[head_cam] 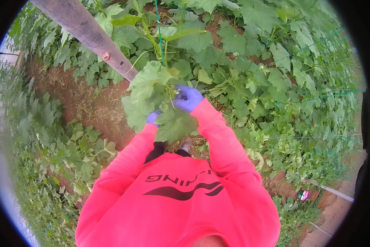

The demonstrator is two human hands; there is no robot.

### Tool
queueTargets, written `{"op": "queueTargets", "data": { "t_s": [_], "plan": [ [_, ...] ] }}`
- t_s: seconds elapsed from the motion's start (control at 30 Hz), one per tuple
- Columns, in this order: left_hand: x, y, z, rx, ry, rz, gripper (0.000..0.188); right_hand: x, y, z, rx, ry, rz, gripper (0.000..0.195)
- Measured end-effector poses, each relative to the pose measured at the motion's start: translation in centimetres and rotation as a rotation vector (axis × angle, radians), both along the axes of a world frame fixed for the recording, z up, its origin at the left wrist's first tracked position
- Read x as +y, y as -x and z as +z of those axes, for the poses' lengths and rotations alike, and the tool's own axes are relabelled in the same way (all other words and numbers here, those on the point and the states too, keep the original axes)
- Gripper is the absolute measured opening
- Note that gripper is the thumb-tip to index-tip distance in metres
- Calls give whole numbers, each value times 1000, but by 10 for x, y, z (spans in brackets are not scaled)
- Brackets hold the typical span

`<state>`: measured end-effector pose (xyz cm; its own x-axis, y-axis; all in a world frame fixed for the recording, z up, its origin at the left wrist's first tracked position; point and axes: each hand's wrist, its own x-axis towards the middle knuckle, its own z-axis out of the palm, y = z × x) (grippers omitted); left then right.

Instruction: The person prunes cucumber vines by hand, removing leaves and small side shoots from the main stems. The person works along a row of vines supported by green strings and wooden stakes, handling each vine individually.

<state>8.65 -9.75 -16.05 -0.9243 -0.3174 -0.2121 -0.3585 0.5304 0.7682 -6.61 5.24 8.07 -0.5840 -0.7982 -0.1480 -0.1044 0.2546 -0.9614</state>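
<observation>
Both hands wear purple-blue gloves and are at a leafy climbing vine (155, 74) before me. My right hand (187, 98) is at the vine's stem and small shoots, its fingers curled in; whether they grip the stem does not show clearly. Lower and to the left, my left hand (153, 117) is mostly hidden behind a broad green leaf (175, 125). A green twine (159, 31) runs up from the vine, next to its upper stem.
A thick metal pole (92, 34) slants in from the upper left, ending behind the leaves. Dense vines (259, 102) with green strings stand at the right, more foliage (64, 145) at the left. Bare soil with dry stalks (95, 105) lies between. A pale bar (330, 190) is at lower right.
</observation>
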Motion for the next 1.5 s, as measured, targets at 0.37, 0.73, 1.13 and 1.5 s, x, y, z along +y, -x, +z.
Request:
{"op": "queueTargets", "data": {
  "t_s": [0.37, 0.73, 1.13, 1.5],
  "plan": [
    [1, 15, 200, 346, 266, 336, 39, -32, -7, 10, -70, 8, -314, 20],
    [16, 42, 199, 491, -433, 373, 14, -35, -19, 22, -281, 131, -467, 12],
    [1, -13, 123, -25, -80, 272, 21, -36, -14, 23, -245, 275, -574, 12],
    [-16, 74, 294, 335, -716, 156, 24, -38, -31, -29, 31, -2, -344, 17]
  ]
}}
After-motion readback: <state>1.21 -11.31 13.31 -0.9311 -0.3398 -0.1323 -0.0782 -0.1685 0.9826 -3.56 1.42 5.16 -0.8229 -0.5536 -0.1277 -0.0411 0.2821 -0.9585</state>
